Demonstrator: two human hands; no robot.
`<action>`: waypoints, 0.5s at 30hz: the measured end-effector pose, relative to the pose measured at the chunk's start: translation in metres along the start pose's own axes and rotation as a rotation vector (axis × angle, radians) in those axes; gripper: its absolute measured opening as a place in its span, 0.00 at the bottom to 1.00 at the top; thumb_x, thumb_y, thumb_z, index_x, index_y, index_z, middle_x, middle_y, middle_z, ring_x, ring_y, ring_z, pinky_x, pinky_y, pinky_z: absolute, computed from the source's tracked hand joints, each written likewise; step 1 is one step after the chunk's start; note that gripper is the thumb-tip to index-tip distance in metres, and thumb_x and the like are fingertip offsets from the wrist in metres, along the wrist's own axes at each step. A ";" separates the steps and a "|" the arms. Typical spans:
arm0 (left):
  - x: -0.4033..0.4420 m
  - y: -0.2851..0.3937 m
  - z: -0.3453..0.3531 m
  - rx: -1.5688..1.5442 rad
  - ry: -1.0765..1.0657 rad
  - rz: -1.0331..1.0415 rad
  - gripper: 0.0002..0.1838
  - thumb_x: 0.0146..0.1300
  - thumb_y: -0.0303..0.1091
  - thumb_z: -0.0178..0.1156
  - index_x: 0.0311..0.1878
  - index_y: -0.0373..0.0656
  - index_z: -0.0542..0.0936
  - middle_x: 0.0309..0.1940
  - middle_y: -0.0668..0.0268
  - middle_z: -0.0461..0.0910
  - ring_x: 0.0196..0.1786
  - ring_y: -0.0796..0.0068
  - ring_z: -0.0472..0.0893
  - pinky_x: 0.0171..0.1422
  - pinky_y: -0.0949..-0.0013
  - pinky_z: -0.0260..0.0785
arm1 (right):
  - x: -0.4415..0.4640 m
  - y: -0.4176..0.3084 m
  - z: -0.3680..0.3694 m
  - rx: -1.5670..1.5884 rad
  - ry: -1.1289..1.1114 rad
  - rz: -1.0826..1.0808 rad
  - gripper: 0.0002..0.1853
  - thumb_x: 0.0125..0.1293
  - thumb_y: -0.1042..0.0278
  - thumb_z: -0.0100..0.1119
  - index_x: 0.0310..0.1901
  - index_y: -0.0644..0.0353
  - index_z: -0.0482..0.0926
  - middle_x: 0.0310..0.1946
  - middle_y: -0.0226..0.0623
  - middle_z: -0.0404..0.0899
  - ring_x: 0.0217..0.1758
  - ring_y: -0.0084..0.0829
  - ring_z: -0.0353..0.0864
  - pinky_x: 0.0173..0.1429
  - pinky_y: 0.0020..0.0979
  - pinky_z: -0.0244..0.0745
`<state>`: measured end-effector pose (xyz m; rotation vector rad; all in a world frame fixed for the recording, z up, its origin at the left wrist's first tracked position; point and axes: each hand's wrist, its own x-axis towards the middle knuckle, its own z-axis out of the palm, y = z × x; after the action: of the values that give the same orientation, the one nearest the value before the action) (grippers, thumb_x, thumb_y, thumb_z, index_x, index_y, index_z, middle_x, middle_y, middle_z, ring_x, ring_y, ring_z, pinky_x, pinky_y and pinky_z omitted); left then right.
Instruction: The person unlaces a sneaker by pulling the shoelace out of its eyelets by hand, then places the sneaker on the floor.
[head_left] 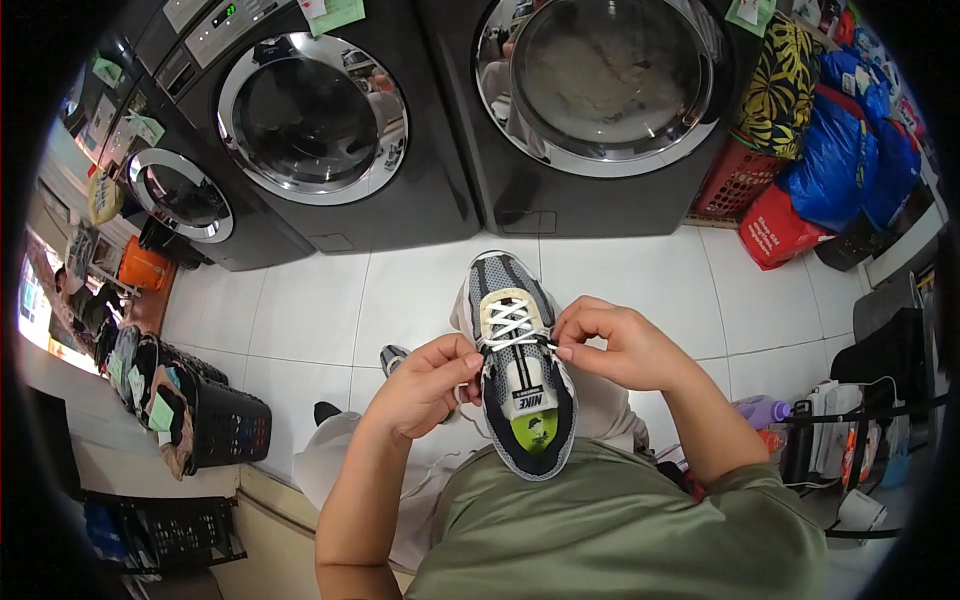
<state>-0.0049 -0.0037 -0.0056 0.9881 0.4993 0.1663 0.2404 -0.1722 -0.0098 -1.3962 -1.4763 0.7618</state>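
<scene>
The left hand (425, 385) has its thumb and fingertips drawn together at the left edge of the shoe (520, 375); whether they grip the edge or lace is hidden. The right hand (615, 345), fingers curled, pinches what looks like the lace (512, 322) at the shoe's right edge. The shoe itself is over the lap, toe pointing away, heel by the torso; its mouth shows a green insole (534, 432).

A crooked pull could twist the lace or leave its sides uneven. With neither hand around the shoe's body, a hard tug might tip it off the pale trousers (335, 455).

Just left of the shoe, low on the floor (300, 320), is another shoe (393, 357). Farther left, a dark basket (235, 425) carries piled clothes (170, 390). Beyond the shoe's toe, the right-hand washer (610, 75) shows pale, blurred contents through its door; the drum of the middle washer (310, 120) looks too dark to read. Far off to the shoe's right, a red basket (735, 185) has a leaf-patterned bag (778, 90) on it, beside bulging blue bags (830, 160) whose contents are hidden.
</scene>
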 end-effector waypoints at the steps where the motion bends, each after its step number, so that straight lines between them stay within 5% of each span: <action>1: -0.001 -0.002 -0.001 -0.060 0.001 0.027 0.06 0.76 0.32 0.61 0.40 0.43 0.79 0.32 0.69 0.80 0.35 0.77 0.80 0.43 0.72 0.75 | 0.000 0.000 -0.001 0.027 -0.001 0.041 0.05 0.68 0.72 0.65 0.40 0.64 0.82 0.45 0.39 0.83 0.49 0.34 0.83 0.56 0.34 0.78; 6: 0.001 -0.016 -0.011 -0.127 -0.066 0.100 0.05 0.76 0.31 0.59 0.41 0.43 0.79 0.34 0.67 0.81 0.37 0.75 0.81 0.46 0.70 0.77 | 0.000 0.006 0.000 0.164 0.003 0.116 0.05 0.66 0.73 0.65 0.39 0.64 0.82 0.46 0.40 0.84 0.50 0.34 0.83 0.56 0.35 0.78; 9: -0.001 -0.016 -0.012 -0.033 -0.030 0.097 0.06 0.77 0.34 0.59 0.42 0.43 0.79 0.33 0.68 0.80 0.37 0.76 0.81 0.44 0.72 0.75 | 0.000 0.006 -0.003 0.048 -0.028 -0.030 0.05 0.66 0.72 0.65 0.40 0.64 0.82 0.45 0.40 0.84 0.49 0.35 0.84 0.56 0.35 0.78; 15: -0.007 -0.001 0.015 0.264 0.135 0.200 0.06 0.76 0.31 0.63 0.45 0.38 0.79 0.33 0.70 0.79 0.36 0.79 0.80 0.40 0.75 0.73 | 0.005 -0.016 -0.013 -0.200 -0.089 0.084 0.09 0.69 0.67 0.67 0.45 0.64 0.84 0.42 0.40 0.82 0.47 0.40 0.84 0.53 0.36 0.79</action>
<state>-0.0040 -0.0179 0.0029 1.2915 0.5549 0.3549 0.2464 -0.1719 0.0105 -1.6006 -1.6060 0.7532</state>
